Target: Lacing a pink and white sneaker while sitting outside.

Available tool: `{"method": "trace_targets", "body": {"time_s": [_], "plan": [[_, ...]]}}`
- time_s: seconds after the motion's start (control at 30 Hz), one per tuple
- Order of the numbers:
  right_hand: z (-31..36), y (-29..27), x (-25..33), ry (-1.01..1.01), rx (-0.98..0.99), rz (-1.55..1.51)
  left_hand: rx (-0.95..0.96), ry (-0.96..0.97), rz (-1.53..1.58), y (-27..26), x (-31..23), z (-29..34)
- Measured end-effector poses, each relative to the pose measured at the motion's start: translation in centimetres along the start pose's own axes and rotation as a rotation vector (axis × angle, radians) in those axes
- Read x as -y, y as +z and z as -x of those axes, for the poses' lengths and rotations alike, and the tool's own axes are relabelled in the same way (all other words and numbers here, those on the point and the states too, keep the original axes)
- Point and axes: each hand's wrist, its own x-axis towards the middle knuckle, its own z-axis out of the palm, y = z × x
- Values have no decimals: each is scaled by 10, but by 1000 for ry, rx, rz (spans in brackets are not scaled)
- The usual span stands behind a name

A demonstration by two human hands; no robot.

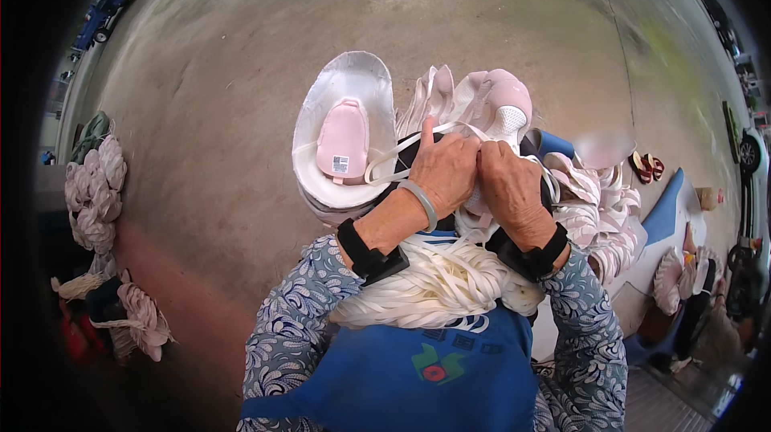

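Both my hands meet over a pink and white shoe upper [507, 99] in front of me. My left hand [443, 171] is closed on a cream shoelace [376, 171], which loops out to the left; its index finger points up. Pressed against it, my right hand [511, 189] is closed too, with lace strands passing around its fingers. The lace ends between the fingertips are hidden. Just left of my left hand lies a stack of white shoe pieces [317, 95] with a pink tongue [344, 139] on top. A thick bundle of cream laces [426, 279] rests on my lap over a blue apron [345, 376].
More pink uppers [434, 95] stand behind my hands, and a pile of them [598, 215] lies to the right. Bundled uppers [96, 191] are at the far left. Red sandals [645, 167] sit on the concrete floor [225, 55]. Vehicles stand along the outer edges.
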Motion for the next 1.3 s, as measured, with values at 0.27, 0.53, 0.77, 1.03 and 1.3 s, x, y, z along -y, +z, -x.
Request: {"method": "trace_targets", "body": {"time_s": [0.27, 0.53, 0.77, 1.03, 1.3], "plan": [[6, -22, -9, 119, 216, -404, -133, 3, 118, -3, -4, 6], [43, -102, -18, 210, 800, -1375, -14, 540, 250, -37, -13, 21], [77, -100, -48, 511, 331, -1431, 442, -40, 1019, -79, -80, 31], [95, -120, -20, 22, 132, -1156, 505, 378, 1547, -90, -201, 30], [139, -169, -33, -331, 381, -1802, 943, -134, 1664, -107, -112, 47]]}}
